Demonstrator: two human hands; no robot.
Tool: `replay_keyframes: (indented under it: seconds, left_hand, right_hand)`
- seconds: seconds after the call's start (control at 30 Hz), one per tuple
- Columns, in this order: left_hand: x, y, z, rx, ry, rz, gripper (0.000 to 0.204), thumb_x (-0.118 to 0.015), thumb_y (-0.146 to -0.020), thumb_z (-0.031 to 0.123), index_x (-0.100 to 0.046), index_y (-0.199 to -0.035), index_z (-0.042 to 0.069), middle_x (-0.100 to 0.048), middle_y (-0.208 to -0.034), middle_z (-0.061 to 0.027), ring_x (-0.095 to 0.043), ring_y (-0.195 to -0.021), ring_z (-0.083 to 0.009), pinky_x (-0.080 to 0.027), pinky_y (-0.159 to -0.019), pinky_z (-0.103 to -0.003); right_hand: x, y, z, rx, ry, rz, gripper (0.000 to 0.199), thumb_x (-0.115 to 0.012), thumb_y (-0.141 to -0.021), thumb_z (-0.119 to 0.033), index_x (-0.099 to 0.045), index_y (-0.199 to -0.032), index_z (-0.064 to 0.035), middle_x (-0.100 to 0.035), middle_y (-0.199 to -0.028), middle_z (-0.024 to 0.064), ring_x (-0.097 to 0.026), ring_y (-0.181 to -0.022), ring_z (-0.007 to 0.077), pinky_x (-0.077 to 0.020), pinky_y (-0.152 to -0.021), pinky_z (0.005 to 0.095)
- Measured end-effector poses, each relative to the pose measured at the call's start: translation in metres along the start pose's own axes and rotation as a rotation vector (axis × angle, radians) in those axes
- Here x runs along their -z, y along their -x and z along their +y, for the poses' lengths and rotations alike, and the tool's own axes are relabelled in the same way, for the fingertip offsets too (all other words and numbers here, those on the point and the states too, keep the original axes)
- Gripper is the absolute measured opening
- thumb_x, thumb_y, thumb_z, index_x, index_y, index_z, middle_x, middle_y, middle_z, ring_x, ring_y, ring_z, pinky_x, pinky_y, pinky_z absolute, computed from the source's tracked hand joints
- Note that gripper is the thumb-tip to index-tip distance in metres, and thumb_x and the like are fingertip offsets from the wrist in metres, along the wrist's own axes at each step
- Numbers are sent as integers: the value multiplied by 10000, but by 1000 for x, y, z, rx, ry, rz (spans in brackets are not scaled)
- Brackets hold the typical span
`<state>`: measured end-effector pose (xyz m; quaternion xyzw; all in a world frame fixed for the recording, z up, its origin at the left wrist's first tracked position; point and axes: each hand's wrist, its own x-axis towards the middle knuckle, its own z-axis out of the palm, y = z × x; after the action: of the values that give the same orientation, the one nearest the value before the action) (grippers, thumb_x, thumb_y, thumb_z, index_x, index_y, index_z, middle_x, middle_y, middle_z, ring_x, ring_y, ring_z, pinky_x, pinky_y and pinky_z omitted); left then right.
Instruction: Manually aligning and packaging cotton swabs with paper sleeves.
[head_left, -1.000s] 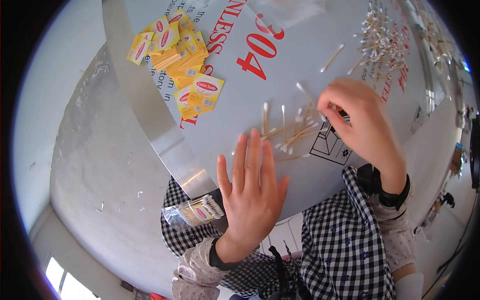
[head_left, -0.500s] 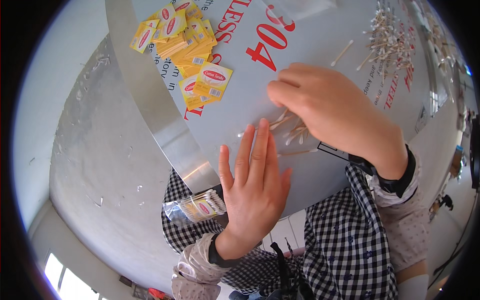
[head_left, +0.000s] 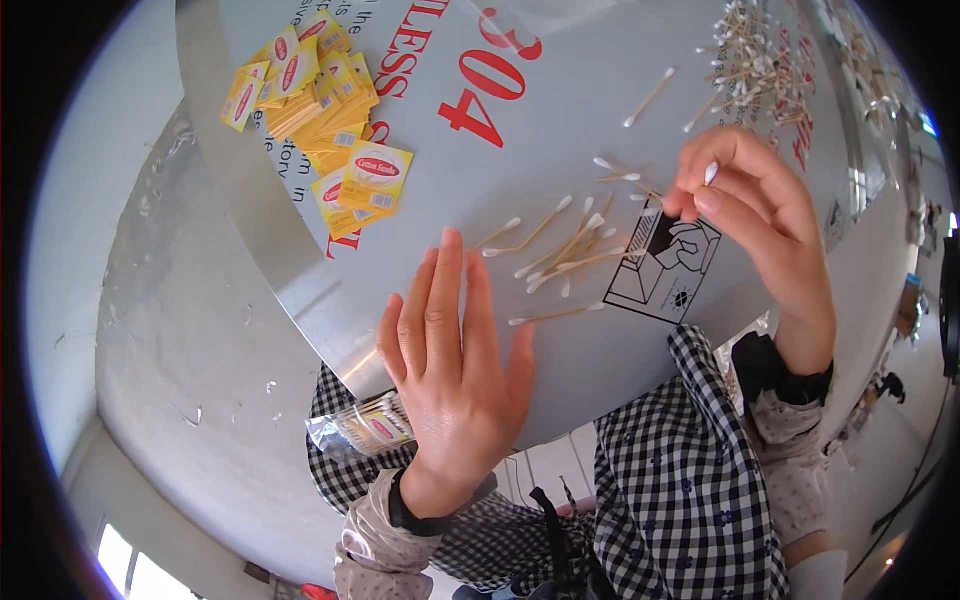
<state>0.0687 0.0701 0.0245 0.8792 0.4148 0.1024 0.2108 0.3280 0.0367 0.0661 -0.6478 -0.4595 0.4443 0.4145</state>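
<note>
Right hand pinching cotton swab, left hand spread flat

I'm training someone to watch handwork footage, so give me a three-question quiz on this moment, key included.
1. True or false: the left hand is spread out with its palm facing down.
2. Short answer: what does the right hand pinch between thumb and fingers?
3. Choose: where do the yellow cards lie? A) under the left hand; B) toward the picture's upper left; C) right of the right hand.

Key: 1 true; 2 a cotton swab; 3 B.
</note>
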Motion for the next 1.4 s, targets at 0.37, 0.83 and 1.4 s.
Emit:
replay_keyframes:
  seconds: [0.37, 0.83, 1.4]
  left_hand:
    - [-17, -5, 5, -215, 53, 151, 409, -705, -688, 84, -736, -1096, 88, -632, -1080, -18, -579, -952, -178, -388, -822, -347]
    - [-10, -4, -1, -186, 71, 125, 431, -683, -658, 60, -739, -1084, 94, -636, -1043, -12, -583, -916, -180, -385, -806, -357]
    - [-3, -41, -10, -60, -19, 114, 197, -741, -763, 83, -602, -902, 94, -536, -899, -44, -507, -832, -251, -373, -770, -378]
  right_hand:
    - [-38, -15, 19, 213, 538, 6, 200, -629, -826, 93, -619, -962, -53, -543, -838, 28, -492, -667, 115, -387, -584, 245]
    - [-29, -25, 3, 217, 808, -271, 155, -657, -835, 1, -519, -888, -42, -535, -831, 98, -579, -689, 321, -454, -599, 401]
    - [-1, 32, -5, -370, -198, -137, 183, -459, -973, -16, -571, -1117, -2, -542, -797, -2, -420, -640, 35, -335, -559, 195]
